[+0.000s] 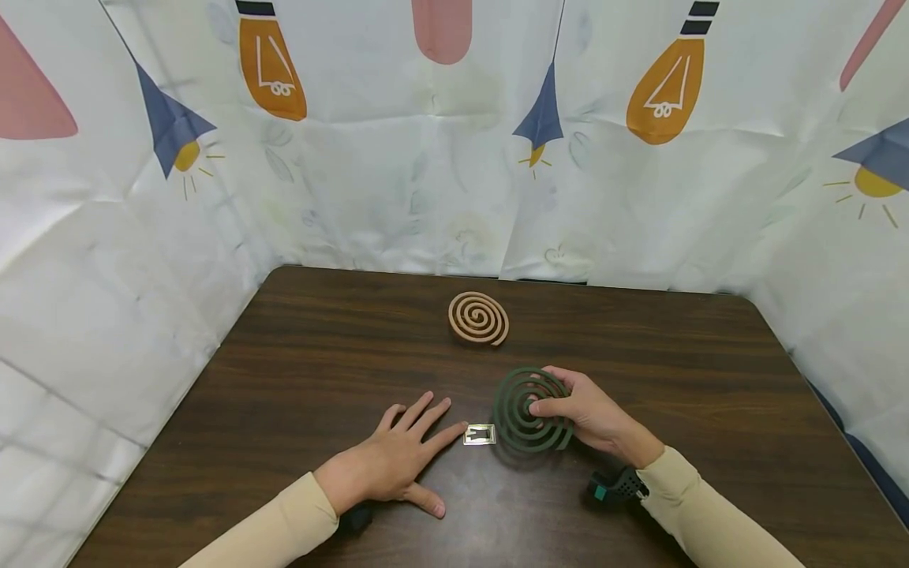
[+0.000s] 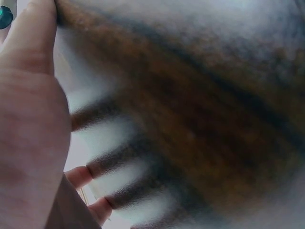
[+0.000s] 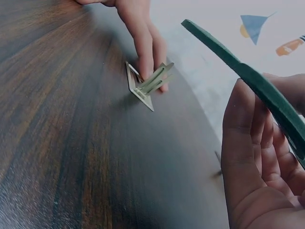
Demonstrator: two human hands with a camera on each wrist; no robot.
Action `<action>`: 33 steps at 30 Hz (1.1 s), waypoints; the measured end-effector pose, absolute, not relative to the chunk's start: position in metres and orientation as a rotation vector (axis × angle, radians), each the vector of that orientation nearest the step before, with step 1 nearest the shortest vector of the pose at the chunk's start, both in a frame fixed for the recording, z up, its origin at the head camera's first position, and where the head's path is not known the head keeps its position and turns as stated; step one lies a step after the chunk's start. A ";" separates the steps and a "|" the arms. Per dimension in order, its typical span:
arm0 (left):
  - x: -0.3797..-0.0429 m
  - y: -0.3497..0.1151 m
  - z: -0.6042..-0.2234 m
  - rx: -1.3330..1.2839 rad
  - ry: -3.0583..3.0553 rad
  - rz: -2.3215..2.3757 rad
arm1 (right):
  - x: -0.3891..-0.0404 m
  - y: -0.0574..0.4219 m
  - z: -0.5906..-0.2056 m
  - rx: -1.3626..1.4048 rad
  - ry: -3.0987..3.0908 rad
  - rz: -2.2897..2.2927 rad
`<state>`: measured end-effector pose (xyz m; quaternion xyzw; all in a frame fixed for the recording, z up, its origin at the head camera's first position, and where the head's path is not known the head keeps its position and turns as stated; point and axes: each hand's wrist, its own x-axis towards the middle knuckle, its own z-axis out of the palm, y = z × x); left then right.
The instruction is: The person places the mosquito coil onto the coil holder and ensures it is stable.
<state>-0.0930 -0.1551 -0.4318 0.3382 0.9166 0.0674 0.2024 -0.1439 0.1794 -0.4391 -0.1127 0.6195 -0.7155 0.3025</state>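
Note:
My right hand pinches a dark green mosquito coil, thumb on its centre, and holds it just right of a small metal coil stand. In the right wrist view the coil appears edge-on, raised off the table. Bent prongs stick up from the flat frame of the stand. My left hand lies palm down with fingers spread; one fingertip touches the left end of the stand. The left wrist view shows the palm and blurred table reflections.
A tan mosquito coil lies farther back on the brown wooden table. White curtains printed with lamps hang along the table's back and sides. A dark wrist strap is on the right wrist.

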 end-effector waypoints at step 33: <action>-0.094 -0.155 -0.432 0.934 2.548 0.189 | -0.145 0.159 -0.447 -0.322 1.663 -1.816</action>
